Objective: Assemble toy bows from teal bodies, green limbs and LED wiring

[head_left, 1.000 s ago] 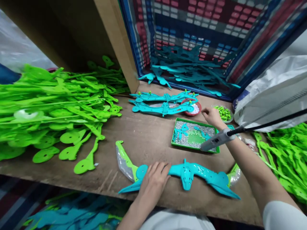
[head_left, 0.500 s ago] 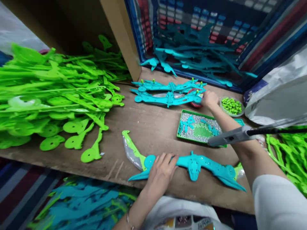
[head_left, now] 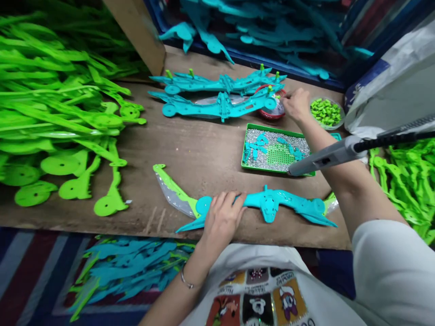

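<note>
A turquoise plastic toy bow [head_left: 269, 204] with green arms at its ends lies along the near side of the table. My left hand [head_left: 222, 212] rests over its left half, fingers curled onto the plastic and holding it down. Farther back, my right hand [head_left: 297, 106] is at the right rim of a small red basket [head_left: 272, 115] holding small whitish pieces. Its fingertips are pinched together; whatever lies between them is too small to make out. Two turquoise bow halves [head_left: 217, 108] with green pegs lie left of the basket, partly covering it.
A grey electric screwdriver [head_left: 322, 156] hangs over my right forearm. Near it sit a green tray [head_left: 245, 145] of screws and turquoise bits, and a bowl of green pieces [head_left: 325, 112]. Green parts [head_left: 68, 117] pile up at left; turquoise parts [head_left: 272, 34] fill a bag behind.
The view has tilted downward, so the table sits higher in the picture. My right hand has drawn slightly back from the basket, uncovering its contents. My left hand stays on the bow.
</note>
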A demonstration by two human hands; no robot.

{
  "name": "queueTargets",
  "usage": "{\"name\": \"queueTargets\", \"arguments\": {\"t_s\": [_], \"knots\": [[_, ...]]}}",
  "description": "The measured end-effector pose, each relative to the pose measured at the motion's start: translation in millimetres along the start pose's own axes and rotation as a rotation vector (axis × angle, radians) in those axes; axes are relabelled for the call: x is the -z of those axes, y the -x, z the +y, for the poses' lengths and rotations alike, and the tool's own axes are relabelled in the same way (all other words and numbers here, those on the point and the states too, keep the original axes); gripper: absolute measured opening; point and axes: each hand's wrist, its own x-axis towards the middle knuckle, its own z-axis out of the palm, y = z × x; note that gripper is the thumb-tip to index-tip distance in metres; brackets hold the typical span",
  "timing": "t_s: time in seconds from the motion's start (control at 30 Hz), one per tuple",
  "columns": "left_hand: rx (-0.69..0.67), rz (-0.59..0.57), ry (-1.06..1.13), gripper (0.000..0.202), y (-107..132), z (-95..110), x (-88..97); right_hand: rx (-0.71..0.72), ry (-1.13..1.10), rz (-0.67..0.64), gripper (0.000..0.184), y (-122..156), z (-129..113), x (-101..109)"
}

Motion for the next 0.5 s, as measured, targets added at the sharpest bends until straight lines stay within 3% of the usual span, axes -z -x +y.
{"name": "queueTargets", "arguments": {"t_s": [0.13, 0.27, 0.33, 0.43, 0.5], "knots": [[-0.004, -0.011, -0.011, 0.036, -0.3, 0.3, -0.1, -0.087, -0.237, 0.112, 0.030, 50.7, 1.1, 43.4], [-0.011, -0.003, -0.014, 0.034, -1.5, 1.3, 1.2, -0.193, -0.412, 0.123, 0.026, 144.1, 25.0, 86.0], [-0.011, 0.002, -0.006, 0.033, -2.2, 1.2, 1.9, -0.244, -0.548, 0.041, 0.023, 198.2, 34.9, 99.2], [-0.016, 0.009, -0.002, 0.033, -2.7, 0.5, 2.3, -0.498, -0.856, -0.155, 0.024, 269.2, 36.7, 105.2], [-0.019, 0.003, -0.003, 0.033, -2.6, -0.2, 1.9, -0.621, -0.949, -0.221, 0.027, 302.4, 31.5, 101.3]]}}
